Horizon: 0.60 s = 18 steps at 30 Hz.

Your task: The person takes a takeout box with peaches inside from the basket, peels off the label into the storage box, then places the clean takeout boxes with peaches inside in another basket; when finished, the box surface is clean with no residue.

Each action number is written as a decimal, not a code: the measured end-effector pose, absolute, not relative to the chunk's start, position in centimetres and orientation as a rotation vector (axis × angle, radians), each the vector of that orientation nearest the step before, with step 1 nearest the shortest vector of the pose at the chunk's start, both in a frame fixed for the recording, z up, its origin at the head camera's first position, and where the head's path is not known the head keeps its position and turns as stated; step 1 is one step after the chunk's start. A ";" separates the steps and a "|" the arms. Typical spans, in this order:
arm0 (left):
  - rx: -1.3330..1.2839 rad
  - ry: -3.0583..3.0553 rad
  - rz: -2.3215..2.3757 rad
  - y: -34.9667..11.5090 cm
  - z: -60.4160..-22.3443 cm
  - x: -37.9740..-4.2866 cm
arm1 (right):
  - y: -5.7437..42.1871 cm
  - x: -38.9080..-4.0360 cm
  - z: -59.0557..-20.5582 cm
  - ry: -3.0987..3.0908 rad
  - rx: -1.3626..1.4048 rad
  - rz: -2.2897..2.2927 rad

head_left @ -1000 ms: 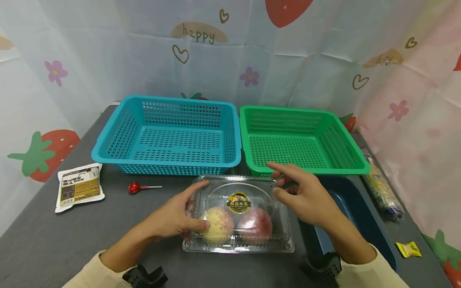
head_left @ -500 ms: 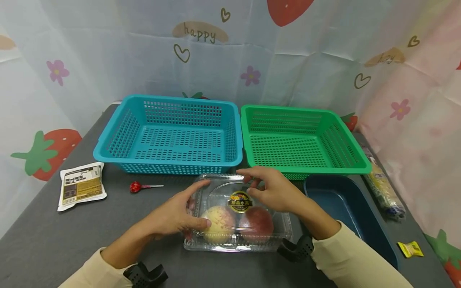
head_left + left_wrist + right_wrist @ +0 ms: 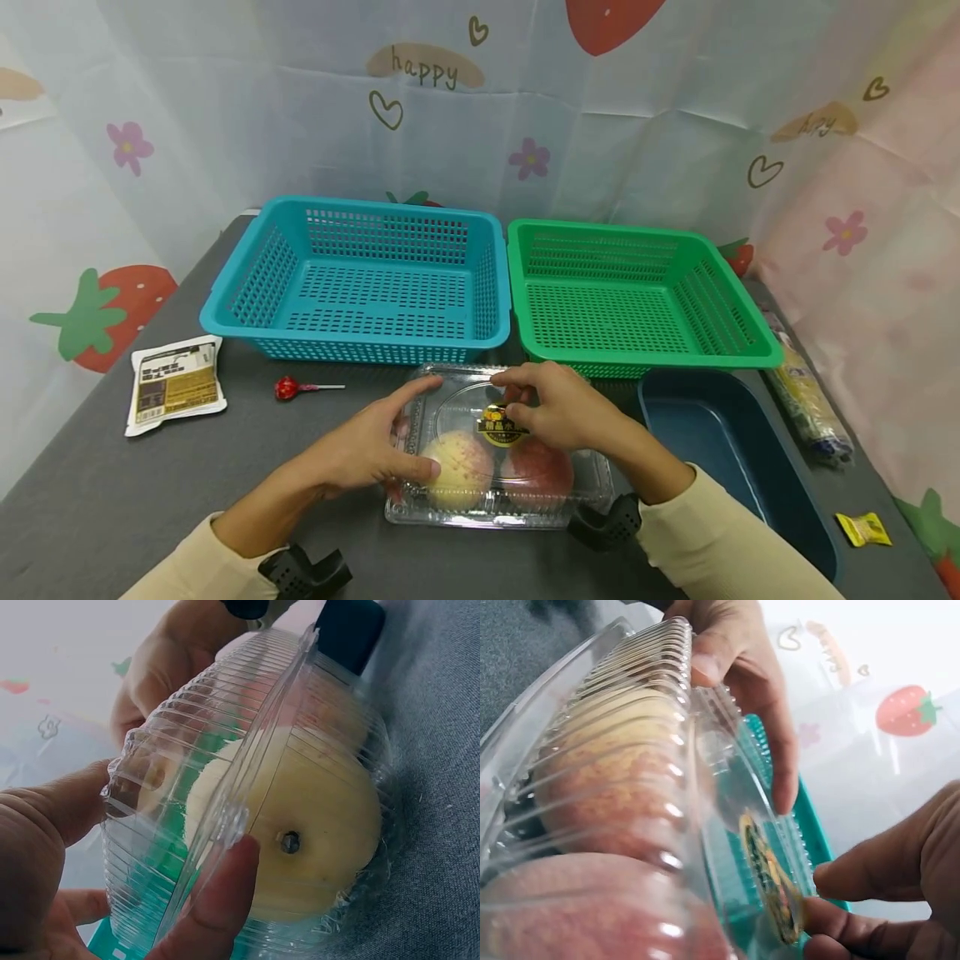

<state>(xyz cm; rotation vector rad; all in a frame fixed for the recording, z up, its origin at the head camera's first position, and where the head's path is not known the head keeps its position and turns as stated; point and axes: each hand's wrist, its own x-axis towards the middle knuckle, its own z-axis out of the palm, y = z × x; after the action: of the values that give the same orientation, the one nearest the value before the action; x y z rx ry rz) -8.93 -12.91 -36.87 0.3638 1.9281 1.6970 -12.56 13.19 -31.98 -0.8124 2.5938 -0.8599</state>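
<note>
A clear plastic clamshell fruit box [image 3: 457, 408] lies closed on the grey table, with a round black-and-gold sticker [image 3: 501, 427] on its lid. Inside sit a pale yellow peach [image 3: 459, 475] and a redder peach [image 3: 536, 475]. My left hand [image 3: 375, 446] grips the box's left side, and in the left wrist view its thumb [image 3: 221, 889] presses on the rim. Over the lid, my right hand [image 3: 558, 404] has its bent fingers beside the sticker. The right wrist view has those fingertips [image 3: 829, 911] touching the sticker's edge, apart from each other, with no pinch visible.
Behind the box stand a blue basket [image 3: 375, 343] and a green basket [image 3: 652, 360]. A dark blue tray [image 3: 720, 433] is to the right, beside a long plastic-wrapped pack [image 3: 813, 408] and a yellow-wrapped candy [image 3: 862, 529]. Leftward lie a lollipop [image 3: 288, 387] and a white-and-gold packet [image 3: 176, 385].
My right hand has moved left from the box's right edge to over the lid beside the sticker. My left hand keeps its hold on the box's left side.
</note>
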 end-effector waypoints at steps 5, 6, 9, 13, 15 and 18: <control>0.365 1.931 1.693 -12.8 -36.7 -8.9 | 12.7 -12.6 -32.2 2.660 -0.652 -0.870; 0.366 1.932 1.692 -12.8 -36.7 -8.9 | 12.6 -12.7 -32.3 2.674 -0.631 -0.870; 0.365 1.932 1.691 -12.8 -36.7 -8.9 | 12.4 -12.7 -32.5 2.703 -0.602 -0.871; 0.356 1.929 1.688 -12.8 -36.6 -9.0 | 12.5 -12.7 -32.6 2.700 -0.616 -0.902; 0.349 1.931 1.686 -12.8 -36.6 -9.0 | 12.6 -12.6 -32.6 2.693 -0.637 -0.925; 0.339 1.934 1.681 -12.9 -36.5 -9.0 | 12.9 -12.5 -32.7 2.689 -0.696 -0.959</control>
<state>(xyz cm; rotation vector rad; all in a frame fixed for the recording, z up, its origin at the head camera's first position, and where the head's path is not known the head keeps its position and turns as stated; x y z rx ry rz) -8.98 -12.86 -36.52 0.3395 1.9340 1.6810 -12.49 12.91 -32.71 -0.6963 2.6893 -0.9593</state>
